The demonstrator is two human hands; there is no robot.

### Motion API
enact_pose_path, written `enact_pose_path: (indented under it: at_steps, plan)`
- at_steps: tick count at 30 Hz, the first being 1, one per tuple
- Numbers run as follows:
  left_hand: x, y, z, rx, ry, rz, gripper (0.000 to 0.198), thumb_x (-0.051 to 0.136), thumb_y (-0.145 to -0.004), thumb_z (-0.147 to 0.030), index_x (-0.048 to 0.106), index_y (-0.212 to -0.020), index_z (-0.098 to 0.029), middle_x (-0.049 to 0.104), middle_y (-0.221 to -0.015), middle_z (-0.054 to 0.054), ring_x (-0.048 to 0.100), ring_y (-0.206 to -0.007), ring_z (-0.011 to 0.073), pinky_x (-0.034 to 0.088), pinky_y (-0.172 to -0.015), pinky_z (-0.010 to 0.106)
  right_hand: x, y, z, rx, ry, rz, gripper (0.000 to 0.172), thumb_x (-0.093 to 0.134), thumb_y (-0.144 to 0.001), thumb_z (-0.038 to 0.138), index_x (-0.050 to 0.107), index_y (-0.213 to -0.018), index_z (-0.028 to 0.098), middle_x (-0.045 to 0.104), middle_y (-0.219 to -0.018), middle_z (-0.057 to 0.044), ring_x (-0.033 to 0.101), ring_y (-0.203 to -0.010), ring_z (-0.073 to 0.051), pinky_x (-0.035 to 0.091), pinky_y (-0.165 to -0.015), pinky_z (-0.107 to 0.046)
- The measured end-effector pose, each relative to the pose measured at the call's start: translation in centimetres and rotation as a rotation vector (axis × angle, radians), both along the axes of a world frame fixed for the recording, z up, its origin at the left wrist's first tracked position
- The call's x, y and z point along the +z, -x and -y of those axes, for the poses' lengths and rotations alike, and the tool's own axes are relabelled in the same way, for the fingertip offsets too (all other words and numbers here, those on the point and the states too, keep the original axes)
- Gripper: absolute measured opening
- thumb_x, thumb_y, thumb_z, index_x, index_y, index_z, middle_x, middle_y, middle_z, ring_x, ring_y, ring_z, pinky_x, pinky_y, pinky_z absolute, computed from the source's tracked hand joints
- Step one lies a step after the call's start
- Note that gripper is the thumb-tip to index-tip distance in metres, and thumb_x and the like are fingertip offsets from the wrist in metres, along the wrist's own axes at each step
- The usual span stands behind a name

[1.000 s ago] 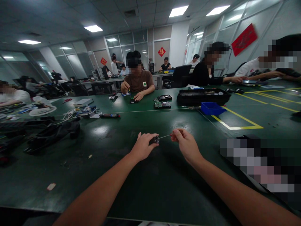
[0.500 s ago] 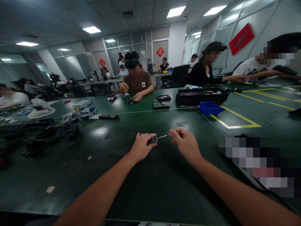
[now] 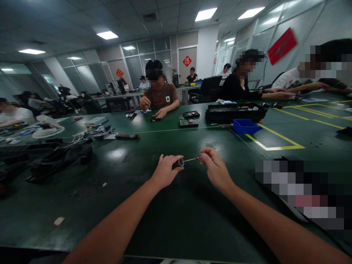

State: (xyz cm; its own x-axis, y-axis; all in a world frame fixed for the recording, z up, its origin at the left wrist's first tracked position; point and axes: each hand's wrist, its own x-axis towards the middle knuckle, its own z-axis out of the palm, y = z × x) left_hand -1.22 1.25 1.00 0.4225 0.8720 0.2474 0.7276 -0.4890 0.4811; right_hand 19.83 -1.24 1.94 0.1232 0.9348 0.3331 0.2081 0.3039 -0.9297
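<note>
Over the dark green table point(image 3: 170, 216), my left hand point(image 3: 165, 170) is closed around a small dark cylinder point(image 3: 179, 162) whose round open end faces right. My right hand point(image 3: 216, 168) pinches a thin screwdriver point(image 3: 192, 159) with a red handle; its metal shaft points left and its tip sits at the cylinder's open end. Both hands hover close together just above the tabletop, a short gap between them.
A blue bin point(image 3: 244, 125) and a black tray point(image 3: 233, 112) sit far right, circuit boards point(image 3: 188, 123) beyond. Black bags point(image 3: 60, 157) and cables lie at left. Yellow floor-tape lines point(image 3: 275, 141) mark the table. Several people work on the far side.
Both hands stay nearly where they were. My right hand has turned slightly, its fingers lifting a little on the screwdriver handle.
</note>
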Motion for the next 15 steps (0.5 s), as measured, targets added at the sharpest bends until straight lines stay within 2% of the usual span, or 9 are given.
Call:
enact_pose_path:
  at_steps: [4, 7, 10, 15]
  plan:
    - [-0.1, 0.0, -0.1, -0.005, 0.003, 0.016, 0.038, 0.062, -0.091, -0.033, 0.057, -0.129, -0.031, 0.065, -0.117, 0.002, 0.056, -0.115, 0.024, 0.017, -0.117, 0.062, 0.2, 0.0, 0.2, 0.036, 0.039, 0.067, 0.029, 0.043, -0.095, 0.047, 0.059, -0.088, 0.024, 0.061, -0.075, -0.001, 0.057, -0.067, -0.019, 0.046, -0.066, -0.033]
    - [-0.2, 0.0, -0.2, -0.01, 0.004, 0.023, 0.038, 0.064, -0.09, -0.032, 0.057, -0.128, -0.031, 0.065, -0.117, 0.002, 0.056, -0.115, 0.0239, 0.017, -0.117, 0.062, 0.3, 0.0, 0.1, -0.009, 0.049, 0.112, 0.029, 0.042, -0.096, 0.047, 0.06, -0.093, 0.024, 0.064, -0.077, -0.002, 0.056, -0.064, -0.018, 0.045, -0.063, -0.033]
    - [-0.2, -0.1, -0.2, 0.007, 0.002, 0.012, 0.038, 0.063, -0.091, -0.032, 0.057, -0.129, -0.03, 0.065, -0.116, 0.003, 0.057, -0.114, 0.0241, 0.019, -0.117, 0.062, 0.0, 0.1, -0.2, -0.035, 0.041, 0.005, 0.025, 0.052, -0.091, 0.045, 0.059, -0.1, 0.022, 0.067, -0.085, -0.004, 0.061, -0.074, -0.02, 0.049, -0.07, -0.034]
    - [0.3, -0.3, 0.1, 0.017, 0.013, 0.008, 0.039, 0.061, -0.092, -0.032, 0.056, -0.13, -0.029, 0.065, -0.118, 0.004, 0.056, -0.115, 0.0245, 0.021, -0.117, 0.061, -0.6, 0.2, -0.9, 0.007, 0.077, -0.199, 0.031, 0.061, -0.085, 0.051, 0.064, -0.091, 0.021, 0.068, -0.084, -0.005, 0.063, -0.076, -0.02, 0.052, -0.076, -0.037]
